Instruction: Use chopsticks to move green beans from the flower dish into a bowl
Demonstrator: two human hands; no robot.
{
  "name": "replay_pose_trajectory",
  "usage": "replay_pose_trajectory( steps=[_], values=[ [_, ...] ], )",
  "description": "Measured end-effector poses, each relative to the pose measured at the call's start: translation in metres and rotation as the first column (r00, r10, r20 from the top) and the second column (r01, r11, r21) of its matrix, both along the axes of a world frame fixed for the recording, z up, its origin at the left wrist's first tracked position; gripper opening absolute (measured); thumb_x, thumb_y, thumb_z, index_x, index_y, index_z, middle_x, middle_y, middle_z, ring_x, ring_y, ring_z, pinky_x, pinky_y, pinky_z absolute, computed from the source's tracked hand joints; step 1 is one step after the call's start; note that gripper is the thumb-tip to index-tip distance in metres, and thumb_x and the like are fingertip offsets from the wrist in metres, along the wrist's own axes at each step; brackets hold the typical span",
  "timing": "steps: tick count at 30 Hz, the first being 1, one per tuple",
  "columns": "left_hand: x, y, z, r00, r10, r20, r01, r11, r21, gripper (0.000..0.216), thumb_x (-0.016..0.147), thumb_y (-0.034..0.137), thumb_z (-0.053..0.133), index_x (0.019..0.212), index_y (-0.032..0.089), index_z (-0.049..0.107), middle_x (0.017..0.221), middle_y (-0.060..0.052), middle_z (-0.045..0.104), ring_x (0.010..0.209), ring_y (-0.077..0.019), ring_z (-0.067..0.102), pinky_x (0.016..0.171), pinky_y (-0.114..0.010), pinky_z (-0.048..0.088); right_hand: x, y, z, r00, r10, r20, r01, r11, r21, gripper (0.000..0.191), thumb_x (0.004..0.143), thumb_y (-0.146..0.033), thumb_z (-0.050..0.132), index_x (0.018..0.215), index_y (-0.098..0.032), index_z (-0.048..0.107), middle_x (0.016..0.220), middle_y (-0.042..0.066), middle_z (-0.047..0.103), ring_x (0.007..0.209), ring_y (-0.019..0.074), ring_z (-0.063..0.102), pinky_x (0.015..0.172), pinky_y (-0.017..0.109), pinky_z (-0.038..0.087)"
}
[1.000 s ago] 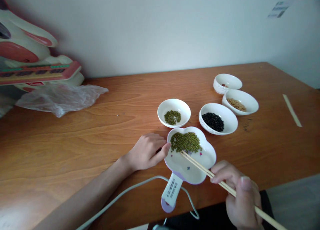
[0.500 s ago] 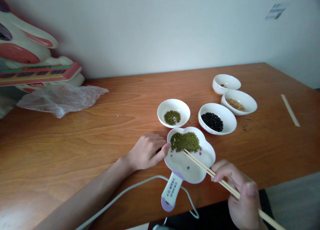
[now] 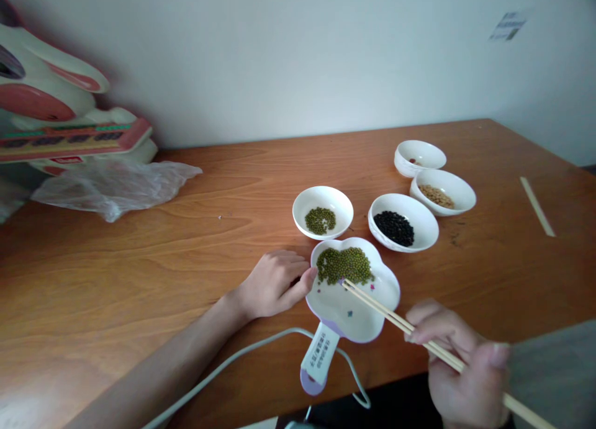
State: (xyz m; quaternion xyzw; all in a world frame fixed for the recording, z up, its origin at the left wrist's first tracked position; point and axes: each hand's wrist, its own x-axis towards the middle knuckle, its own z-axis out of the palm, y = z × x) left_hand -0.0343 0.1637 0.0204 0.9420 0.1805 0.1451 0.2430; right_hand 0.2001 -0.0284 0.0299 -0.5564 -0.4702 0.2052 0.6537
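Observation:
My right hand point(image 3: 460, 361) grips a pair of wooden chopsticks point(image 3: 395, 320). Their tips reach into a flower-shaped white dish point(image 3: 367, 323) with a lilac rim and handle, at the near edge of a heap of green mung beans point(image 3: 347, 266). No bean can be made out between the tips. At the dish's left side my left hand point(image 3: 277, 283) lies on the table, closed, its thumb on the rim and the other fingers partly hidden. A white bowl point(image 3: 344, 215) holding more mung beans stands just behind the dish.
Right of the dish stand a bowl of black beans point(image 3: 431, 230), a bowl of tan beans point(image 3: 465, 199) and a bowl with a few reddish bits point(image 3: 433, 159). A pale strip point(image 3: 537, 207) lies far right. A white cable point(image 3: 242, 349) passes under the handle. Left are a plastic bag point(image 3: 116, 190) and toy keyboard point(image 3: 74, 140).
My right hand has shifted right and slightly down, farther back along the chopsticks from the dish. The tips stay near the same spot by the beans. My left hand and the dish look unchanged.

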Motion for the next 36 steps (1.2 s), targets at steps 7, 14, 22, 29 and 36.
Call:
replay_pose_trajectory(
  steps=[7,14,22,29,36],
  values=[
    [0.0,-0.001,0.001,1.0,0.007,-0.002,-0.007,1.0,-0.016,0.047,0.114,0.033,0.03,0.073,0.02,0.048,0.071,-0.002,0.06,0.066,-0.0167,0.051,0.07,-0.032,0.039,0.006,0.026,0.032,0.996,-0.067,-0.065,0.079,0.979,0.19,0.074,0.107,-0.068,0.028,0.072,-0.024,0.076,0.066,0.006,0.067,0.069,0.0239,0.062,0.066,0.039,0.048],
    [0.0,-0.001,0.001,1.0,0.005,-0.001,-0.005,1.0,-0.007,0.048,0.114,0.033,0.03,0.073,0.02,0.05,0.072,-0.002,0.062,0.067,-0.0172,0.053,0.071,-0.033,0.04,-0.006,0.089,0.041,0.997,-0.067,-0.045,0.07,0.996,0.054,0.072,0.106,-0.071,0.024,0.076,-0.023,0.069,0.073,0.005,0.066,0.07,0.0219,0.063,0.064,0.036,0.046],
    [-0.002,-0.001,-0.003,1.0,0.024,-0.018,-0.024,1.0,-0.001,0.045,0.114,0.033,0.033,0.075,0.02,0.053,0.073,-0.003,0.064,0.067,-0.0179,0.054,0.071,-0.033,0.04,0.004,0.047,0.029,0.991,-0.116,-0.071,0.117,0.993,0.013,0.073,0.107,-0.069,0.019,0.076,-0.024,0.069,0.079,0.005,0.065,0.082,0.0223,0.062,0.075,0.034,0.047],
    [-0.002,-0.001,-0.001,0.999,0.026,-0.036,-0.026,0.999,-0.02,0.046,0.114,0.033,0.032,0.075,0.02,0.053,0.072,-0.002,0.061,0.068,-0.0176,0.052,0.071,-0.033,0.04,0.022,-0.008,0.021,0.979,0.163,0.12,-0.136,0.97,-0.202,0.072,0.105,-0.071,0.019,0.077,-0.024,0.065,0.074,0.005,0.061,0.071,0.0233,0.058,0.064,0.037,0.041],
    [-0.001,-0.001,0.001,0.999,0.02,-0.029,-0.02,1.0,-0.019,0.047,0.114,0.033,0.032,0.074,0.02,0.052,0.072,-0.002,0.059,0.067,-0.0176,0.051,0.069,-0.033,0.038,0.011,-0.01,0.014,0.937,0.329,0.117,-0.281,0.91,-0.307,0.076,0.098,-0.083,0.013,0.084,-0.025,0.059,0.081,0.003,0.06,0.074,0.0214,0.059,0.066,0.036,0.041]
  ],
)
